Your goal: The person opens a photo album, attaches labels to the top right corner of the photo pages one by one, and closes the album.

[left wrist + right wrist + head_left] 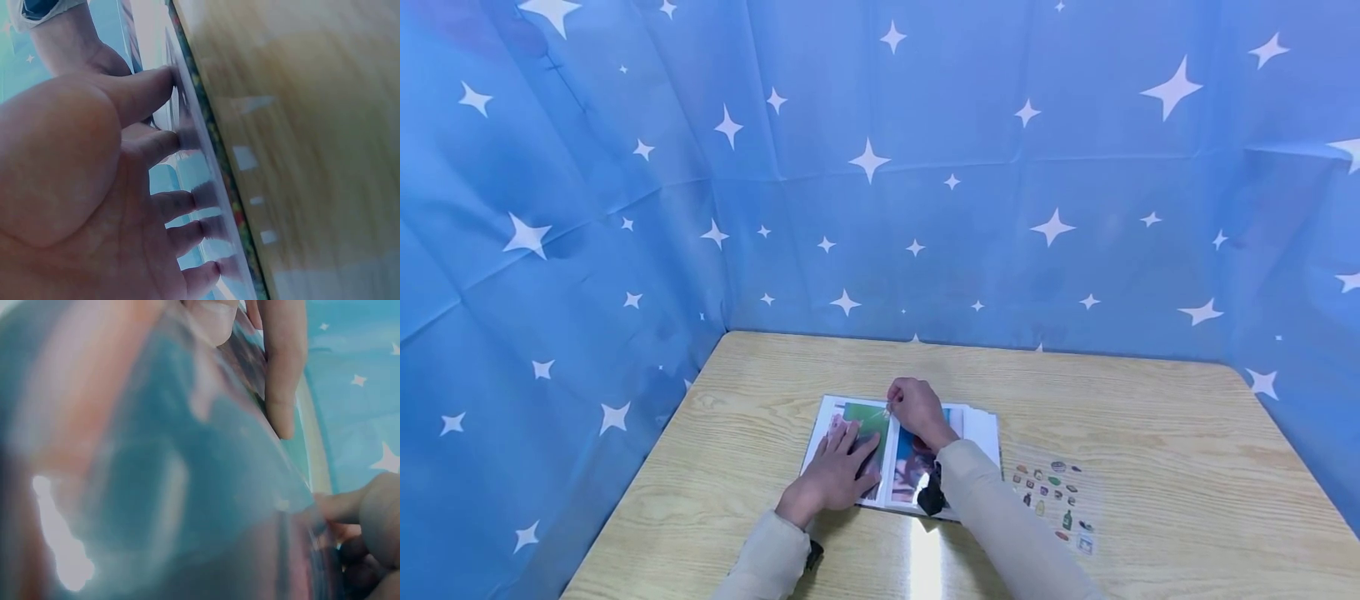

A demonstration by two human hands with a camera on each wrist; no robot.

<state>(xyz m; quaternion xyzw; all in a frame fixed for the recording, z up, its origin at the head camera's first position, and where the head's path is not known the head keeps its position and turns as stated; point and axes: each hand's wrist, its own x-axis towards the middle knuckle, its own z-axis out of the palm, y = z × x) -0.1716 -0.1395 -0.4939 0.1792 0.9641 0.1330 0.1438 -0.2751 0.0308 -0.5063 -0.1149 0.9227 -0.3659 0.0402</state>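
Note:
An open photo album (981,429) lies on the wooden table (1150,433). My left hand (842,462) rests flat on its left page, fingers spread and straight; in the left wrist view the fingertips (187,139) press on the glossy page (209,187). My right hand (910,407) is curled at the album's top edge near the spine. It pinches a tiny pale piece (887,410), possibly a sticker. The right wrist view is blurred: one finger (284,375) lies along the shiny plastic sleeve (187,487).
A clear sheet of several small stickers (1052,496) lies on the table just right of the album. Blue star-patterned cloth (880,167) walls in the table at the back and on both sides. A light glare (925,558) falls on the near edge.

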